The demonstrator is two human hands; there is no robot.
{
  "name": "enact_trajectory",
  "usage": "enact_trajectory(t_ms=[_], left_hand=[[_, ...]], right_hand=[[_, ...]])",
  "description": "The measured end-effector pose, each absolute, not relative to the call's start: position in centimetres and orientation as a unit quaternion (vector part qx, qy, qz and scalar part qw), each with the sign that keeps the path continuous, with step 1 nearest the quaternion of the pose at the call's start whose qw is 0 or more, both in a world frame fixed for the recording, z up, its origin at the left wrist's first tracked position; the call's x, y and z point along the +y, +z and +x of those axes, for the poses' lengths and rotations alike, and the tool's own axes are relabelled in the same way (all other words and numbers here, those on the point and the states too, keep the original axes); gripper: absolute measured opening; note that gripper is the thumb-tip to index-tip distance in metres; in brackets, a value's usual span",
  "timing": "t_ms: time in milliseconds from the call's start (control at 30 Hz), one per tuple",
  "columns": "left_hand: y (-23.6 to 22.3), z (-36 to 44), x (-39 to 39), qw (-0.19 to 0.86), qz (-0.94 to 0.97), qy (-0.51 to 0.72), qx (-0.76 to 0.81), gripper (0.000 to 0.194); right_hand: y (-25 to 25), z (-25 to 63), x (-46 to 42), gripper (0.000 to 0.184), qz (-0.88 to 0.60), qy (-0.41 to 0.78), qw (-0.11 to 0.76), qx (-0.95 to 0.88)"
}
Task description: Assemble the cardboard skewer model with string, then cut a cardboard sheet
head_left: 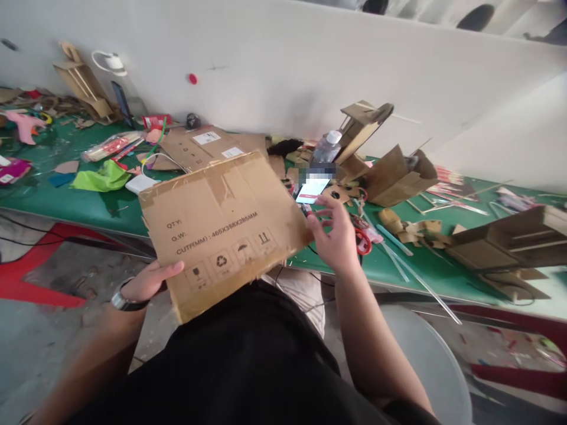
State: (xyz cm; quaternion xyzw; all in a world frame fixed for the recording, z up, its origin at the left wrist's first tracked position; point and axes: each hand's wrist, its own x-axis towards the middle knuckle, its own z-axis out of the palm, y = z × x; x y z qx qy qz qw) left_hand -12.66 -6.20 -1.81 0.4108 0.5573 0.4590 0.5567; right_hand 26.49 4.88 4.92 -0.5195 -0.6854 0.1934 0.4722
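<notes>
A printed cardboard sheet, with brown tape along its edges, is tilted in front of my body above the table's front edge. My left hand grips its lower left side, thumb on the printed face and the other fingers hidden behind. Beside the sheet's right edge is my right hand, its fingers apart and curved. Its fingertips are close to a phone with a lit screen; whether they touch it, I cannot tell. Red-handled scissors lie just right of that hand.
The green table carries cardboard pieces, a clear bottle, cardboard constructions, clear sticks and a pink glue gun. A red stool stands at the left, a grey round stool at the right.
</notes>
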Motion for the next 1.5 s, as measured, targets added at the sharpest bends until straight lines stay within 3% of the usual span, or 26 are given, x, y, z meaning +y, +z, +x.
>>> enact_trajectory(t_ms=[67,100,200,267,367,667,967,1500], left_hand=[[-1.3,-11.1,-5.9,0.583,0.385,0.448,0.558,0.048],[-1.0,-10.2,-5.8,0.590,0.395,0.432,0.556,0.048],[0.0,-7.0,-5.7,0.538,0.462,0.449,0.544,0.052],[0.6,-5.0,-5.7,0.484,0.493,0.462,0.556,0.055],[0.9,-2.8,-5.7,0.457,0.488,0.481,0.567,0.054],[-2.8,-1.6,-6.1,0.519,0.421,0.465,0.581,0.054],[-4.7,-0.4,-6.0,0.602,0.476,0.371,0.523,0.053],[-4.7,-0.7,-6.0,0.600,0.511,0.357,0.501,0.050]], right_hand=[[5.3,25.3,3.8,0.017,-0.531,0.048,0.508,-0.677],[5.5,24.5,2.9,0.011,-0.509,0.044,0.514,-0.689],[5.6,21.7,-0.1,0.012,-0.357,0.193,0.418,-0.813],[4.9,19.8,-1.7,0.030,-0.310,0.264,0.353,-0.842],[3.0,18.1,-2.8,0.054,-0.321,0.284,0.330,-0.841],[-0.8,18.7,-2.6,0.006,-0.366,0.329,0.363,-0.791],[-1.4,18.2,-2.6,0.014,-0.405,0.417,0.344,-0.737],[-2.1,17.8,-3.1,0.015,-0.473,0.453,0.336,-0.677]])
